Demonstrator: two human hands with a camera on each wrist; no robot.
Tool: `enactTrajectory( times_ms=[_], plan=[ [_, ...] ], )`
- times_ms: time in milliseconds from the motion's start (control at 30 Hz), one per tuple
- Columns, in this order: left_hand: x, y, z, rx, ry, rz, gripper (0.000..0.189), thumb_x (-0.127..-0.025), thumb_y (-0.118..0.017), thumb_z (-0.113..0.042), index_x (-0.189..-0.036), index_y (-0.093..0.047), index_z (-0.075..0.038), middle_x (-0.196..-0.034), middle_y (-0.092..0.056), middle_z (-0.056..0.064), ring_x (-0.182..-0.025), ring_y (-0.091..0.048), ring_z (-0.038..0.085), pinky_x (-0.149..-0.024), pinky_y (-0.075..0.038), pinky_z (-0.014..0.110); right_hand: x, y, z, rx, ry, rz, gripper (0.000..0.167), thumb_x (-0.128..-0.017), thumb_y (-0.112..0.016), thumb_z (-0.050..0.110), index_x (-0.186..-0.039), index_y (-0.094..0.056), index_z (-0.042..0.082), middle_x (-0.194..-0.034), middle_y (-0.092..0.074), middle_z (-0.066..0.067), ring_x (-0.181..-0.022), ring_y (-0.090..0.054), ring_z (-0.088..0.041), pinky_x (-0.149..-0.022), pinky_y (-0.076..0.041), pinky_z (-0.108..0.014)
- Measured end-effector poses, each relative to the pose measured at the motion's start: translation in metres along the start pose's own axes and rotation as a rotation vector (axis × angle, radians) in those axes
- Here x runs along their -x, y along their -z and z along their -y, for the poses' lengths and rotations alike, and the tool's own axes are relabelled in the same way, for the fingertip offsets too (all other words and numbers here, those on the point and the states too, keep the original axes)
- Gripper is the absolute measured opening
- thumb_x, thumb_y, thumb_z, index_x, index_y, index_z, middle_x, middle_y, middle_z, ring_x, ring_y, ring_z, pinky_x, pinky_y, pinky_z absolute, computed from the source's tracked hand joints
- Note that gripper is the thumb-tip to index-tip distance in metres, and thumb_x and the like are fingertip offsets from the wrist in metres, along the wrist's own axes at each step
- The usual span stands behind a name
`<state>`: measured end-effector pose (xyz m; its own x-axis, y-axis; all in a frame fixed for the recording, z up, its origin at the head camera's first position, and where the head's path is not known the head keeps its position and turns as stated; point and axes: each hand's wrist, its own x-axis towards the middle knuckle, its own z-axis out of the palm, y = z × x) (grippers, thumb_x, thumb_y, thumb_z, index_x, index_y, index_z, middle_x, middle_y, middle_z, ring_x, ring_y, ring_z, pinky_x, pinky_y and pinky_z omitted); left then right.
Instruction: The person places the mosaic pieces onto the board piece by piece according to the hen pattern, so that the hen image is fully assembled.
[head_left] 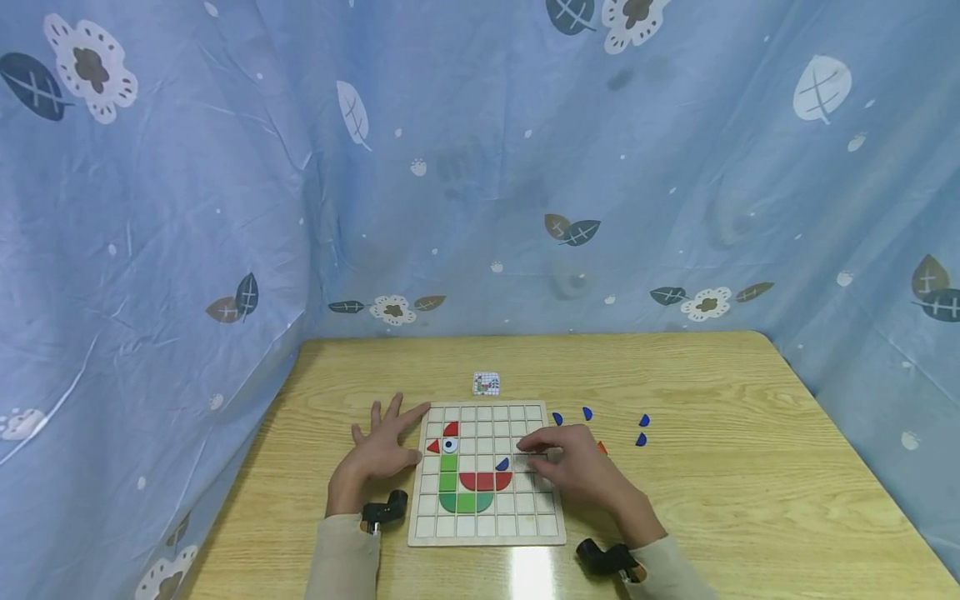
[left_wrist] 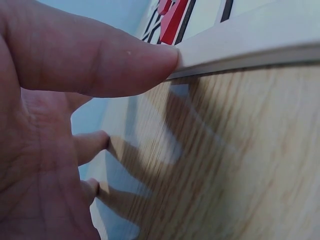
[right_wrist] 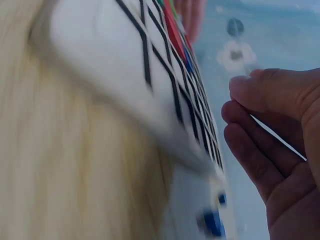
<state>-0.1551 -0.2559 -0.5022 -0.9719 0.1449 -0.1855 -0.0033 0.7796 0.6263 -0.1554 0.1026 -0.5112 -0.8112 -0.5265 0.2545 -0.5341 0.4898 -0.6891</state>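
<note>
No words, numbers or brands can be read; marks on the small card (head_left: 486,383) near the table's (head_left: 712,500) far edge are too tiny.

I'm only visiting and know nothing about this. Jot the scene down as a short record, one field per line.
Board: pale grid, lying on a wooden table
On it: green pieces, red pieces, a round eye, one blue piece
Loose, right of it: four blue pieces visible; an orange-red piece, partly hidden
Card: beyond the far edge
Left grip: bare hand touching the board's left edge
Right grip: bare hand over the right side, no piece visible in it
</note>
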Motion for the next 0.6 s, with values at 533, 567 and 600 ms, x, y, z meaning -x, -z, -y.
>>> enactTrajectory(
  times_ms=[533, 567, 600],
  plan=[
    [0.000, 0.000, 0.000, -0.013, 0.003, 0.002, 0.086, -0.086, -0.076, -0.009, -0.167, -0.049, -0.022, -0.182, -0.009, 0.027, -0.165, 0.011, 0.061, -0.116, 0.013, 0.091, 0.040, 0.056, -0.047, 0.017, -0.196, -0.137, 0.029, -0.091, -0.084, -0.002, -0.119, -0.083, 0.006, -0.115, -0.084, -0.006, -0.105, -0.082, -0.024, -0.092, -0.066, -0.032],
    [0.000, 0.000, -0.001, -0.011, 0.003, 0.000, 0.086, -0.086, -0.076, -0.009, -0.167, -0.049, -0.022, -0.182, -0.009, 0.027, -0.165, 0.011, 0.061, -0.116, 0.013, 0.091, 0.041, 0.056, -0.048, 0.028, -0.196, -0.142, 0.030, -0.090, -0.084, -0.003, -0.119, -0.083, 0.006, -0.115, -0.085, -0.005, -0.106, -0.082, -0.025, -0.093, -0.066, -0.032],
    [0.000, 0.000, -0.001, -0.011, 0.002, -0.001, 0.086, -0.086, -0.076, -0.009, -0.167, -0.049, -0.022, -0.182, -0.009, 0.028, -0.165, 0.011, 0.061, -0.116, 0.013, 0.091, 0.041, 0.057, -0.049, 0.046, -0.196, -0.148, 0.030, -0.090, -0.084, -0.003, -0.119, -0.083, 0.006, -0.114, -0.085, -0.004, -0.106, -0.082, -0.024, -0.093, -0.066, -0.033]
  ],
)
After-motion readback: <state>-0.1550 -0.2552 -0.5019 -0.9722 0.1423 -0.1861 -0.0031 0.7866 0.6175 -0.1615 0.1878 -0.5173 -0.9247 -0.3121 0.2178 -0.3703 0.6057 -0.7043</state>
